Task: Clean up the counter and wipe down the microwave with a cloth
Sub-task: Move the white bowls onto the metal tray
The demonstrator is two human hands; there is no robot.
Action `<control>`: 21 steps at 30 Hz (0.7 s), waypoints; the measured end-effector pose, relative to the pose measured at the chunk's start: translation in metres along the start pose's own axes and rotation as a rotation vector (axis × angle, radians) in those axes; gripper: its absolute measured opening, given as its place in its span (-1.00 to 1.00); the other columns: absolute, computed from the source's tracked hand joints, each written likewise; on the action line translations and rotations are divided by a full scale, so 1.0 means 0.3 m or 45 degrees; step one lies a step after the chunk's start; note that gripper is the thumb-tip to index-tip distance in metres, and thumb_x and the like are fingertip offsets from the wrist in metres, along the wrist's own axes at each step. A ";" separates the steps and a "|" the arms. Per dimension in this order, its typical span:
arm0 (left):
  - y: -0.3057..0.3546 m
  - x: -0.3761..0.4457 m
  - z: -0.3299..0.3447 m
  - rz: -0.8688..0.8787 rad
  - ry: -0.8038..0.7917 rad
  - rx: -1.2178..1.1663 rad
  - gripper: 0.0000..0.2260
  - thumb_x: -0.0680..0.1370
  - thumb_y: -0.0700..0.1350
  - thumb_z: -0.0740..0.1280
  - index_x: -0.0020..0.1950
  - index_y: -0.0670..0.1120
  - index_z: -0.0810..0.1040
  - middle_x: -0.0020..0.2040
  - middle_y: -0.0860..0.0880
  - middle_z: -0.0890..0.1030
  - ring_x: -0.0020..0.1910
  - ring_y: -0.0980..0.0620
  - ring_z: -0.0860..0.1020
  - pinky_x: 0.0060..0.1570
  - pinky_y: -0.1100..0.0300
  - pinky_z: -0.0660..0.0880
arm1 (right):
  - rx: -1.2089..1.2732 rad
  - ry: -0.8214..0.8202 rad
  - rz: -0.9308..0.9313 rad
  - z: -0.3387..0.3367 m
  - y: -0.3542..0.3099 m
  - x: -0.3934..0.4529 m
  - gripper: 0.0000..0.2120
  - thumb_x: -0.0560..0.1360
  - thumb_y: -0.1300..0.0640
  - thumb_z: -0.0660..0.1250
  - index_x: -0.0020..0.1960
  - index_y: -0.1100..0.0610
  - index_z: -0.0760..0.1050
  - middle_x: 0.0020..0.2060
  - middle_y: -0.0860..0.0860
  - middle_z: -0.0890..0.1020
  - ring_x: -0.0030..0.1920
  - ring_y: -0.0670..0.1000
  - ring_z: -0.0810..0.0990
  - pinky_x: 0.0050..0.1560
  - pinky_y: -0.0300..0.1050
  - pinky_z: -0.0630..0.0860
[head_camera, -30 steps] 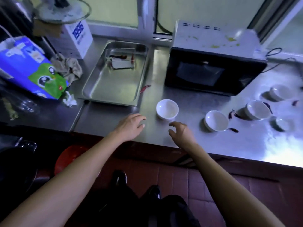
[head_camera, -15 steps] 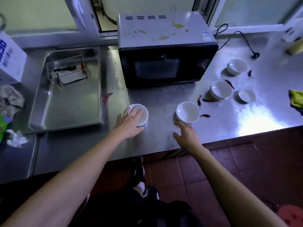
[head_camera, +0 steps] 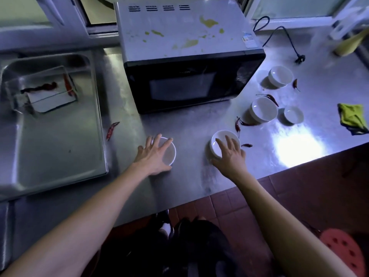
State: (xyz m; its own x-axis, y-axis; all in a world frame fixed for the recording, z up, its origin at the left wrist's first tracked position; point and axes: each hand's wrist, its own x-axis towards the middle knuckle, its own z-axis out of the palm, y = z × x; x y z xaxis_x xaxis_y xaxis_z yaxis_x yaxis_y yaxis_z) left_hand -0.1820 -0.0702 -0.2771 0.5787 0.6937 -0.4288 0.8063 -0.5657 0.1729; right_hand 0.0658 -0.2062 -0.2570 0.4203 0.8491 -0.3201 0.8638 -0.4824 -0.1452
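Note:
A black microwave [head_camera: 185,84] with yellow-green stains on its pale top stands at the back of the steel counter [head_camera: 199,176]. Two white bowls sit near the front edge. My left hand [head_camera: 154,154] lies over the left bowl [head_camera: 170,154] with fingers spread on its rim. My right hand [head_camera: 229,154] rests fingers spread over the right bowl [head_camera: 216,142]. Three more white bowls [head_camera: 263,109] stand to the right of the microwave. A yellow-green cloth [head_camera: 352,118] lies at the far right. Dried red chillies [head_camera: 238,124] are scattered around the bowls.
A steel tray [head_camera: 50,146] on the left holds a clear box with chillies [head_camera: 44,88]. One chilli [head_camera: 111,129] lies beside the tray. The microwave's unplugged cord [head_camera: 283,37] trails behind it. A red stool [head_camera: 343,250] stands on the tiled floor at lower right.
The view swung right and downward. My left hand reached onto the left bowl, and my right hand moved forward from the counter edge onto the right bowl.

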 end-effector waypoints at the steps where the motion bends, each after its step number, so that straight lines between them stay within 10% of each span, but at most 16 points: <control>1: 0.000 0.008 -0.003 0.011 0.008 0.004 -0.04 0.29 0.32 0.42 0.55 0.22 -0.02 0.53 0.00 -0.04 0.49 -0.17 0.04 0.27 -0.21 0.34 | -0.019 -0.007 0.009 -0.006 0.001 0.017 -0.23 0.45 -0.12 0.40 0.55 -0.07 0.12 0.57 0.09 0.12 0.55 0.19 0.03 0.34 0.18 0.24; 10: 0.038 0.053 -0.043 0.004 0.042 -0.054 -0.07 0.28 0.33 0.41 0.53 0.21 0.01 0.50 0.02 0.02 0.46 -0.13 0.08 0.26 -0.17 0.39 | -0.110 -0.253 -0.016 -0.063 0.048 0.169 -0.04 0.42 -0.33 0.32 0.59 -0.16 -0.19 0.60 0.03 -0.20 0.57 0.23 -0.21 0.40 0.37 0.12; 15: 0.064 0.055 -0.081 -0.087 0.064 -0.103 -0.05 0.27 0.34 0.43 0.53 0.22 0.01 0.52 0.02 0.03 0.46 -0.13 0.09 0.26 -0.18 0.38 | -0.117 -0.161 -0.098 -0.040 0.064 0.193 -0.15 0.40 -0.27 0.36 0.54 -0.12 0.02 0.50 0.04 0.12 0.43 0.20 0.15 0.17 0.23 0.42; 21: 0.059 0.039 -0.141 -0.202 0.139 -0.180 -0.04 0.26 0.37 0.42 0.54 0.26 0.00 0.54 0.05 0.02 0.46 -0.12 0.10 0.28 -0.17 0.37 | 0.009 -0.059 -0.238 -0.077 -0.006 0.220 -0.11 0.36 -0.33 0.36 0.54 -0.14 0.02 0.52 0.03 0.11 0.45 0.17 0.13 0.21 0.24 0.39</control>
State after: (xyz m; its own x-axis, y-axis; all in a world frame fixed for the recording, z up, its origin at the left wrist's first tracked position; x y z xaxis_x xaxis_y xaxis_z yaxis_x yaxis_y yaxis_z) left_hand -0.1556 -0.0532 -0.2416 0.4469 0.8174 -0.3636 0.8929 -0.3828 0.2369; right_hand 0.0983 -0.1443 -0.2562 0.2393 0.9132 -0.3299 0.9237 -0.3188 -0.2125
